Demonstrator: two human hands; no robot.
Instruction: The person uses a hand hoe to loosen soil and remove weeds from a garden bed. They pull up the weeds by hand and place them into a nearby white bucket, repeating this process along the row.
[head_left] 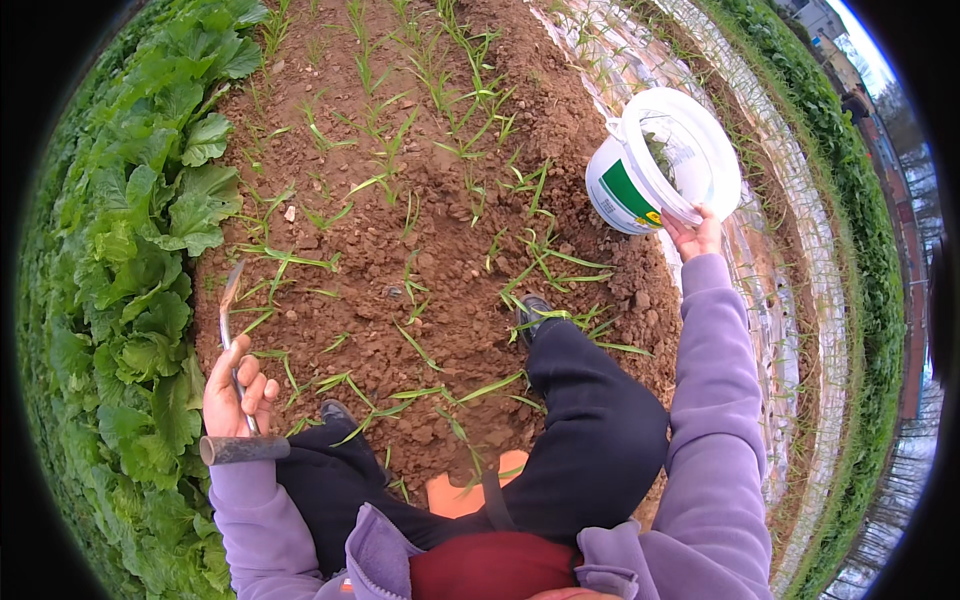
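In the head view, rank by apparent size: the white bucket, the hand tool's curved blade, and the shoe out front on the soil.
1. White bucket, held by the right hand: largest.
2. Curved blade of the tool in the left hand.
3. Shoe, partly hidden by the trouser leg, so unsure against the blade.

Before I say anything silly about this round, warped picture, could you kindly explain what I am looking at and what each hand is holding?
There is no machine here: a person wears a wide fisheye camera on the head, looking down, so straight lines bend toward the dark rim. The purple sleeves rising from the lower edge are the person's own arms, and the dark trousers and shoes between them are their legs, standing on the soil.

The left hand has its grip closed around a hand tool with a thin curved metal blade and a dark handle. The right hand holds a white plastic bucket by its rim, tilted; something green lies inside, too small to tell.

The ground is a bed of brown, crumbly soil with thin green shoots in rows. Broad leafy greens grow along the left, and pale sheeting runs along the right.
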